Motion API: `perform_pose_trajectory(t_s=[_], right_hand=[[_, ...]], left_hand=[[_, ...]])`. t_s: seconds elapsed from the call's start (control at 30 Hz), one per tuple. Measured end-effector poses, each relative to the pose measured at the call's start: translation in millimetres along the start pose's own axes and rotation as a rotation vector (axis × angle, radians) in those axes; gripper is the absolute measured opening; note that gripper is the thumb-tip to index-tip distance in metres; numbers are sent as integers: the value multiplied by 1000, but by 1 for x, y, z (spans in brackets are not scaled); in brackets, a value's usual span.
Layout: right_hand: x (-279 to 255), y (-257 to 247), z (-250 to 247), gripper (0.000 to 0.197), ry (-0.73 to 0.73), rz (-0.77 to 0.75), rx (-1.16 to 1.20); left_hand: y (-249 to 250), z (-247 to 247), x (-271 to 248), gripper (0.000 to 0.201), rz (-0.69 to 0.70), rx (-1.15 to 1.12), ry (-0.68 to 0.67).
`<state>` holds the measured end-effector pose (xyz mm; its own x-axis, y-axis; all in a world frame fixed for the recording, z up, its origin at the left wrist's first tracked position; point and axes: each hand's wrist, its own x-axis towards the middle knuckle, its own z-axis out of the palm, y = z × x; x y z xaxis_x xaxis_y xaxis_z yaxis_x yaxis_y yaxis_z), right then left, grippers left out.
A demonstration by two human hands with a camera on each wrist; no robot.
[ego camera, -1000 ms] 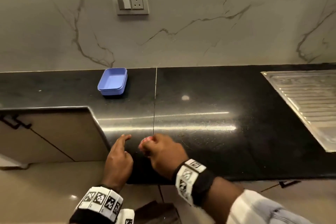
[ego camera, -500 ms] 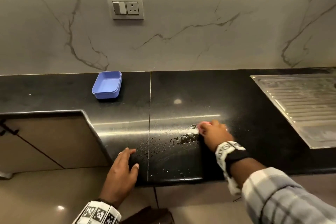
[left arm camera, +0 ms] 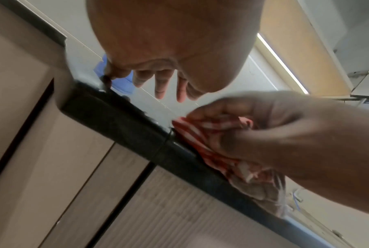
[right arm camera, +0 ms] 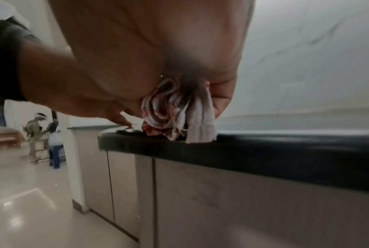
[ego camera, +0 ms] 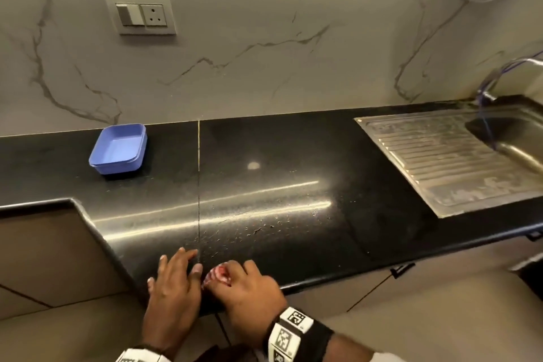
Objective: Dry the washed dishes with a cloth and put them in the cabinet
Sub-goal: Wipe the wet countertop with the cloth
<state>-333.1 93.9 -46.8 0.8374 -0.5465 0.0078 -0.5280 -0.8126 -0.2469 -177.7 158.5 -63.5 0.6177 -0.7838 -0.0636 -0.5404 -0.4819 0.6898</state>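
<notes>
Low in the frame, your right hand (ego camera: 249, 288) has its fingers curled round the bunched red-and-white cloth (ego camera: 219, 273), pressing it onto the front edge of the black counter (ego camera: 293, 229) — likely to mop the droplets there. Just left of it, your left hand (ego camera: 176, 282) lies flat with fingers spread, holding nothing, probably as a brace. Further up and left, the blue dish (ego camera: 117, 150) sits apart near the wall — not yet put away; the sink's drainboard (ego camera: 455, 167) is at the right.
</notes>
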Motion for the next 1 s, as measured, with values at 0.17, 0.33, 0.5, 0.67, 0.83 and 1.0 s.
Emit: perform_pose_trajectory(t_s=[0.17,0.33,0.5,0.67,0.83,1.0], right_hand=[[-47,101,-8,48,134,279,8],[-102,237,-33,46,289,666,-53],[-106,295,-75,45,178,1043,-73],[-28,204,-68,37,202,509,69],[31,116,-51,40,-47,80,43],[31,159,-59,38,-89,136,-3]], left_hand=[[6,17,-9,46,152,126,-78],[40,34,-14,53,252,229,-207],[68,49,-15,57,267,331,-274],[88,61,-3,66,213,293,-234],[95,67,11,85,110,320,-232],[113,75,11,92,76,340,-241]])
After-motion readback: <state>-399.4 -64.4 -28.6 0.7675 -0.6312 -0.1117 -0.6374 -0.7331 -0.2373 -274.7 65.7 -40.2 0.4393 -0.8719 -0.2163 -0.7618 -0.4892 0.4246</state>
